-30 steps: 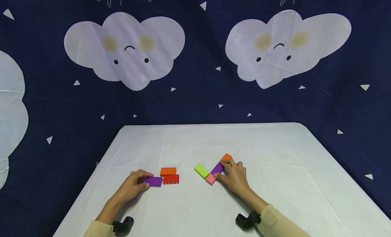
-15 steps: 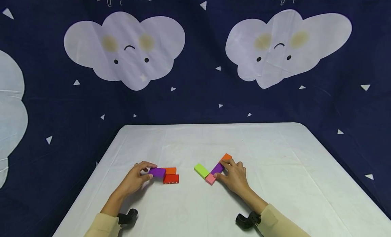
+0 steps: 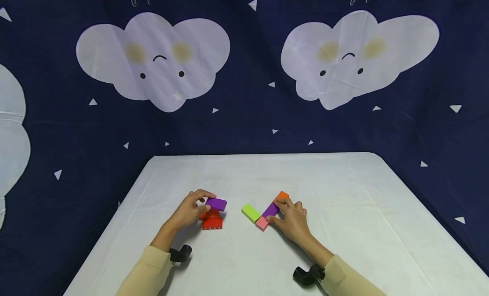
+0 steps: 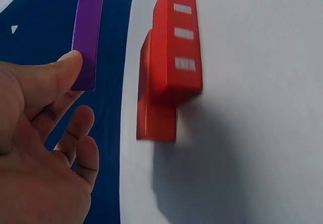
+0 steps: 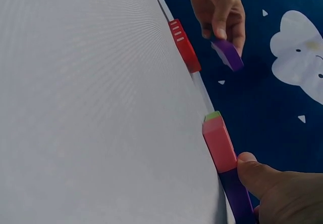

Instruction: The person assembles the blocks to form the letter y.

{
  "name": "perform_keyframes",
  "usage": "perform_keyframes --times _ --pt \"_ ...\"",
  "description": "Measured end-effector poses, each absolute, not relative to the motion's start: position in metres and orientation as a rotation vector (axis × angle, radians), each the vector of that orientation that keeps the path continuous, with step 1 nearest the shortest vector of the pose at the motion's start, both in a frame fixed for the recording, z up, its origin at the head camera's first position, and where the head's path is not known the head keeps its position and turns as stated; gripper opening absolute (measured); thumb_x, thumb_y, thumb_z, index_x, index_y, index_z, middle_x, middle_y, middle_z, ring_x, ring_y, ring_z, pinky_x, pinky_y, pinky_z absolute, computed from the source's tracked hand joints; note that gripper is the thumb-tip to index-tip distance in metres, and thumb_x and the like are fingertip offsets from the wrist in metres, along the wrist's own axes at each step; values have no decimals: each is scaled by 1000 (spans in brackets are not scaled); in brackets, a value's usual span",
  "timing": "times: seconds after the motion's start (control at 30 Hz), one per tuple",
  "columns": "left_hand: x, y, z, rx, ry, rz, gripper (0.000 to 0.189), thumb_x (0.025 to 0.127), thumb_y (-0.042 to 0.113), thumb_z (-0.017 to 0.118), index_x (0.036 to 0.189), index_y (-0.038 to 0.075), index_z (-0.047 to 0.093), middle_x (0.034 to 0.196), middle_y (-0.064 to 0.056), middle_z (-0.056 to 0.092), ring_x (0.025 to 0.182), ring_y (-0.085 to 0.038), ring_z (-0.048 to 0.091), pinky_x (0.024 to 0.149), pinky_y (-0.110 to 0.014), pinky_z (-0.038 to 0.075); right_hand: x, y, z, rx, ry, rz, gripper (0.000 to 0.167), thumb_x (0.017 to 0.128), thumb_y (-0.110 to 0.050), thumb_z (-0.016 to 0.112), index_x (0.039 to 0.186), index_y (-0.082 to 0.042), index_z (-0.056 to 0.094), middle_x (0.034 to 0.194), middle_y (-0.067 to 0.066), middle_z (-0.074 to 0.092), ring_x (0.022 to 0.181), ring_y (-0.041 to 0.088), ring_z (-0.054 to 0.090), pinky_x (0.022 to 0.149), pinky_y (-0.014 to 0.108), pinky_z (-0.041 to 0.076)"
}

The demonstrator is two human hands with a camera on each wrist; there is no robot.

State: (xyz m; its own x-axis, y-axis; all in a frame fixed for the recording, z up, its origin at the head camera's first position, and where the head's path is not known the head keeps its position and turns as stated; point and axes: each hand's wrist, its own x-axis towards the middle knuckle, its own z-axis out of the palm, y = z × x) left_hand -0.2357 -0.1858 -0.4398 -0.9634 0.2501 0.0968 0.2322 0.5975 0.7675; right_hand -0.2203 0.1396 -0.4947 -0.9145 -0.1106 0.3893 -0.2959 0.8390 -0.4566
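My left hand pinches a purple block between thumb and fingers, in the air above an orange block and partly covering it. A red block with white marks on its side touches the orange one at the front. In the left wrist view the raised purple block is apart from both. My right hand grips a second purple block on the table. That block runs between a second orange block and a pink block; a lime green block angles off the pink one.
A white cloth covers the table. Behind it hangs a dark blue curtain with clouds and small triangles. Black curved pieces, one at the left wrist and one at the right wrist, stand out over the table.
My left hand has lifted the purple block from beside the red block and carried it right and away from me, over the orange block. The right hand has stayed in place.
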Motion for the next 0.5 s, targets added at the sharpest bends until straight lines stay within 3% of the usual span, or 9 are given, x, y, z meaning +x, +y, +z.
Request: perform_keyframes --times 0.1,0.13,0.37,0.5 --pt "-243 -179 -440 428 2784 1331 32 86 2 62 115 14 66 110 -2 63 102 -26 46 87 -41 33 -220 139 -495 310 -2665 742 60 71 -43 78 121 -12 65 114 1 61 84 24 43 69 35 28" --pt "-245 -177 -441 440 2783 1331 31 86 2 62 114 14 66 110 -3 63 102 -26 47 91 -43 33 -220 139 -495 309 -2666 742 60 71 -43 78 121 -12 65 114 1 61 84 24 43 70 35 28" --pt "-259 -162 -443 459 2777 1289 31 86 2 62 114 14 66 114 -2 63 106 -28 49 79 -33 37 -221 139 -495 305 -2671 749 61 71 -43 78 122 -12 65 115 1 61 84 24 43 69 35 28" --pt "-266 -155 -446 460 2770 1276 30 86 1 61 113 13 67 114 -3 63 105 -28 49 80 -31 35 -221 140 -495 304 -2674 749 60 71 -43 78 122 -13 65 115 0 61 84 23 43 69 35 28"
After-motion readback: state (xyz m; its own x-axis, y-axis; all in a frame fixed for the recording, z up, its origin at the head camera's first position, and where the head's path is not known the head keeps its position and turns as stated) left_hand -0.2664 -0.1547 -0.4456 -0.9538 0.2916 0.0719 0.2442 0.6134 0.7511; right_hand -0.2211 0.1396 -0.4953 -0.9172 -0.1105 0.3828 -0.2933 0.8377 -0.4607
